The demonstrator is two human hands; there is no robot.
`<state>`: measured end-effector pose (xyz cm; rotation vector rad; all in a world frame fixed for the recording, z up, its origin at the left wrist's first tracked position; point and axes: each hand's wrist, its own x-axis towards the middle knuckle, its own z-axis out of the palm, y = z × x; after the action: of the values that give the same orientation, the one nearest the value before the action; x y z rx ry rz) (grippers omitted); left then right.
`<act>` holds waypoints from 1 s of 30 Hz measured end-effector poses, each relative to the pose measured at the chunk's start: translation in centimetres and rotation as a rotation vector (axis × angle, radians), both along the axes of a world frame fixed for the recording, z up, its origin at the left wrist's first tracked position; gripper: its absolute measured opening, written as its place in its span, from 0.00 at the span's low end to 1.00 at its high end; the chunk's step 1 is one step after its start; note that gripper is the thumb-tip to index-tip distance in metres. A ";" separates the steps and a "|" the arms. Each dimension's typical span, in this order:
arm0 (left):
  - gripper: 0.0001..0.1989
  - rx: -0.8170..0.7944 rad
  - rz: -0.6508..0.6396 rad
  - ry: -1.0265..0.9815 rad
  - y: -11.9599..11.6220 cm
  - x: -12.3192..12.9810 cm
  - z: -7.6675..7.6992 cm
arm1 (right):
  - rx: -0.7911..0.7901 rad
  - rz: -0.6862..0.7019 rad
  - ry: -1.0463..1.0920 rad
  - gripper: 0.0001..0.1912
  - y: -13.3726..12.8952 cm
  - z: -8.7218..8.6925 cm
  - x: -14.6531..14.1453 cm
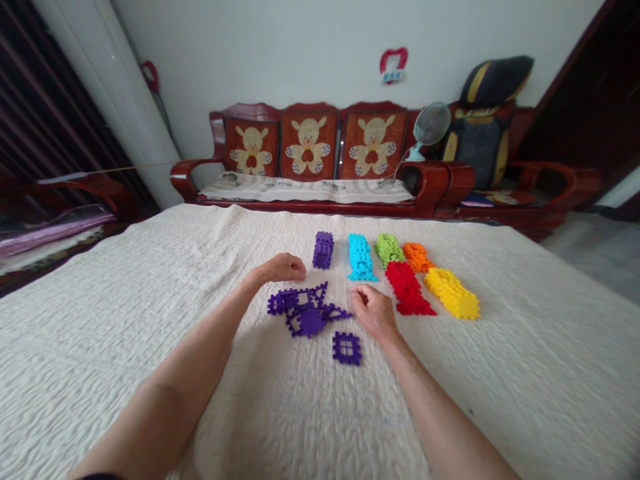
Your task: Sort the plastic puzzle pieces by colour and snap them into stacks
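left hand (284,267): fingers curled in, close together; can't tell if anything is pinched. it's just beyond the loose purple pieces (311,321) and near the purple stack (323,250). right hand (374,308): fingers bent, thumb side toward the pile, grip contents hidden; sits between the loose pieces and the red stack (406,290), near the close end of the blue stack (360,257).

loose pieces overlap in a jumble, square window piece (347,348) apart from them, nearer the person. notched edges could catch, so lifting one might drag its neighbors. left wrist or sideways sweep could bump the purple stack, likely to slide or topple as it looks only piled up. right hand swinging outward might clip the blue or red stack and mix colors.

farther out, green stack (389,250) and orange stack (417,258) are packed close by the red one, so a knock could pass along. yellow stack (453,293) leans out in a row; a push might spread it. quilted cover (280,413) has soft ridges, could snag notches or tilt a stack if tugged by a forearm.
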<state>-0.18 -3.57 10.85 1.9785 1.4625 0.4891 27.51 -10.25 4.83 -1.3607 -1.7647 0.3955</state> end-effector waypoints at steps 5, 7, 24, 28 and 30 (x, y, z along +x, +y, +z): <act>0.12 -0.096 -0.004 0.036 -2.0 -2.0 0.6 | 0.011 -0.006 -0.011 0.15 0.1 -0.2 0.0; 0.12 -0.124 -0.033 0.065 -2.7 -2.5 0.8 | 0.010 -0.002 -0.015 0.15 0.1 -0.2 0.0; 0.12 -0.209 0.123 -0.382 -0.6 -1.7 -2.2 | -0.007 -0.005 -0.018 0.16 0.1 -0.1 0.0; 0.14 -0.171 0.111 -0.427 -0.1 -1.8 -3.2 | 0.004 -0.008 -0.024 0.16 0.2 -0.2 0.1; 0.14 -0.182 0.106 -0.457 0.2 -1.7 -3.5 | 0.004 -0.008 -0.027 0.16 0.2 -0.2 0.1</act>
<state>-1.91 -3.38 7.38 1.5268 1.2716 0.7684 27.58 -10.08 4.65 -1.3757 -1.7800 0.3704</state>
